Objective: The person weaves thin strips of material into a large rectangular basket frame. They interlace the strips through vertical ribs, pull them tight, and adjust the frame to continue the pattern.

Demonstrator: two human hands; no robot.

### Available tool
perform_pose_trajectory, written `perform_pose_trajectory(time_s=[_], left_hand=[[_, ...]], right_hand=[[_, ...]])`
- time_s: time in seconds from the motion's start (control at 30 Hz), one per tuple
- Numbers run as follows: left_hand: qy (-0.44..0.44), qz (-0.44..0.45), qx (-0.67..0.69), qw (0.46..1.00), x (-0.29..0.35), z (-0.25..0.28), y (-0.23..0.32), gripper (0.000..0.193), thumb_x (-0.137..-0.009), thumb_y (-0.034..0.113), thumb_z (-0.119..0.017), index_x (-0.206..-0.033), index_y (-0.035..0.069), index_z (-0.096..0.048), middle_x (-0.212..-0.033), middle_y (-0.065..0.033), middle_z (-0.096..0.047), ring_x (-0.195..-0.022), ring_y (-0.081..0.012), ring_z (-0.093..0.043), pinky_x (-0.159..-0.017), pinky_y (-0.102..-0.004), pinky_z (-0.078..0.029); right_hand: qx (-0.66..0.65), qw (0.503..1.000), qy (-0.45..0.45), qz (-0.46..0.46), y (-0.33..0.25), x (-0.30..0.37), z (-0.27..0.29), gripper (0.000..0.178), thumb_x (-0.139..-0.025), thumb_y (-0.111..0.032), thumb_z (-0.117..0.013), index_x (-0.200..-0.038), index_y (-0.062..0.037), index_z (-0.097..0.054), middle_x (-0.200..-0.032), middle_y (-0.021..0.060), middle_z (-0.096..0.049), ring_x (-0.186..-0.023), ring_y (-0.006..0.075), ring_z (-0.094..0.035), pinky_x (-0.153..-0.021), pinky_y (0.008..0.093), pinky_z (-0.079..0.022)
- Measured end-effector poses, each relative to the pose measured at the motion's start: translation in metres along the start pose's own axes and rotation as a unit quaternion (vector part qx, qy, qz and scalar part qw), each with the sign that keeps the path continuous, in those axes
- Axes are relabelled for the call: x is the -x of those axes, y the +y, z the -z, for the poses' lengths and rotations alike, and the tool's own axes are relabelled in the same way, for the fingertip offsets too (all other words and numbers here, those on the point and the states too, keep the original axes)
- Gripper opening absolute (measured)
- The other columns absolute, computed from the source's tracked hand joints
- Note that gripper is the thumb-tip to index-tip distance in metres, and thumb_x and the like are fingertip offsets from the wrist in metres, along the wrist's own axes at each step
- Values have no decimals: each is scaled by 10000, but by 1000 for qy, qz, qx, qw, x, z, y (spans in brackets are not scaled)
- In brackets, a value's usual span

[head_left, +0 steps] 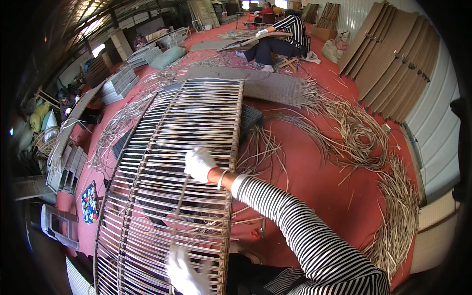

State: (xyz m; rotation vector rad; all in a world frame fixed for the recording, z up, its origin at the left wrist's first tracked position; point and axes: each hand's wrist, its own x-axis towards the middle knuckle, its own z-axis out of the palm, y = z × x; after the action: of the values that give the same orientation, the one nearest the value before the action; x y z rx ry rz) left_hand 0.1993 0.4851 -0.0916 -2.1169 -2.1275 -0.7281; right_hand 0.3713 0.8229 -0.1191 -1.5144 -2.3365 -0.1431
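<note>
Down at bottom centre the blurred left hand point(184, 273) is working over the slatted panel point(162, 172), its fingers impossible to read, while mid-frame the right hand point(199, 165) is gripping a strand point(180, 205), seemingly for tension, and beyond, a dark block point(251, 119) is apparently propping the panel.

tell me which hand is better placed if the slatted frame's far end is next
Probably the right hand: it is about midway along the slatted frame, nearer that end. The left hand is blurred, low in the picture, at the near end.
</note>
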Motion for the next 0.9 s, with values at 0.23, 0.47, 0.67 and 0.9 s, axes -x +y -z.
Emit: perform_pose_trajectory(time_s=[0.23, 0.47, 0.67, 0.9], left_hand=[[-143, -64, -103, 982, 110, 12, 7, 820, -792, 204, -822, -1556, 81, -552, -1539, -182, -588, -1395, -471, -526, -1194, -707, -331], [-153, -46, -86, 983, 124, 63, -28, 503, -1029, 83, -540, -1527, 67, -607, -1386, -127, -705, -1213, -270, -665, -1263, -606, -309], [-128, -18, -271, 954, 191, 152, -110, 521, -910, 99, -623, -1426, 53, -573, -1082, -79, -594, -991, -268, -620, -1094, -523, -453], [-289, 37, -267, 918, 304, 133, -115, 558, -910, 177, -625, -1462, 123, -563, -1091, -59, -588, -976, -234, -609, -979, -466, -486]], right_hand=[[-165, 982, -90, -15, 57, 0, -53, 284, -967, -346, -719, -988, -73, -791, -1081, 150, -774, -953, 363, -762, -797, 518, -598], [-176, 953, 98, 226, 41, 17, -38, 188, -980, -208, -638, -990, -99, -791, -1019, 135, -739, -989, 357, -703, -867, 470, -566], [-248, 916, 196, 246, -81, 77, 3, 167, -914, -175, -634, -987, -154, -783, -977, 70, -738, -974, 283, -692, -884, 420, -553], [-314, 923, 67, 210, -123, 197, -18, 120, -897, -109, -691, -998, -120, -754, -1071, 87, -723, -1116, 287, -681, -1003, 417, -537]])
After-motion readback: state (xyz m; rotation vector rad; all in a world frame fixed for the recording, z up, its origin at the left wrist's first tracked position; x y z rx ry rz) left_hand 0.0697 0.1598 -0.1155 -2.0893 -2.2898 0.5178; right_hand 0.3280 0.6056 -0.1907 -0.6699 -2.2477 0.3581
